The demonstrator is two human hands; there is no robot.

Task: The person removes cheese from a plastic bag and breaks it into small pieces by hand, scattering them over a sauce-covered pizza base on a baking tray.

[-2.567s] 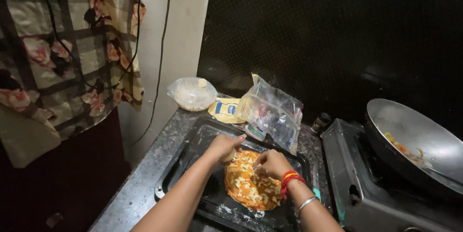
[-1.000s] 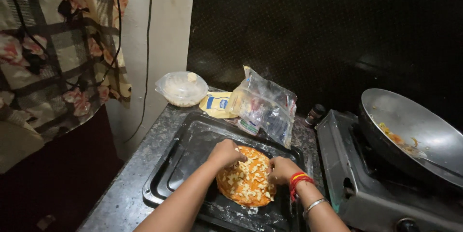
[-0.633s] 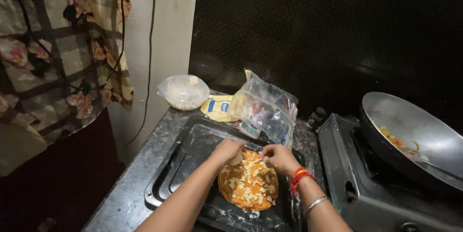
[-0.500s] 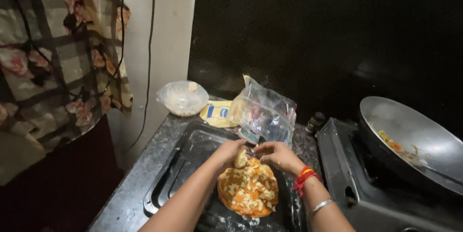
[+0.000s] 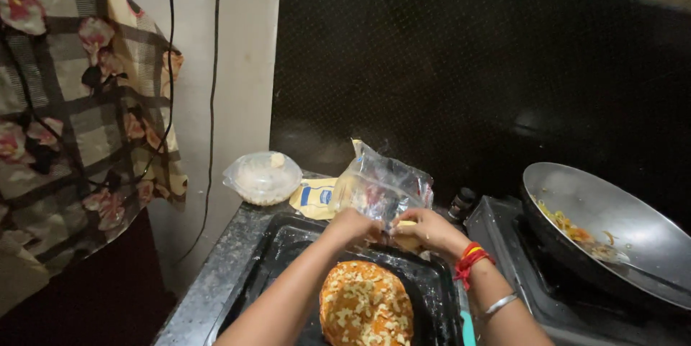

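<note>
A person's left hand (image 5: 353, 225) and right hand (image 5: 426, 229) meet just above a round flatbread (image 5: 366, 305) topped with pale shreds. Both hands pinch a small pale yellow piece (image 5: 405, 228) between their fingertips; what it is cannot be told. The flatbread lies in a black tray (image 5: 284, 245) on a speckled counter. At twelve o'clock from the hands stands a crumpled clear plastic bag (image 5: 381, 186); at ten o'clock sits a lidded clear bowl (image 5: 262, 177). At three o'clock a metal pan (image 5: 619, 224) of food rests on a stove.
</note>
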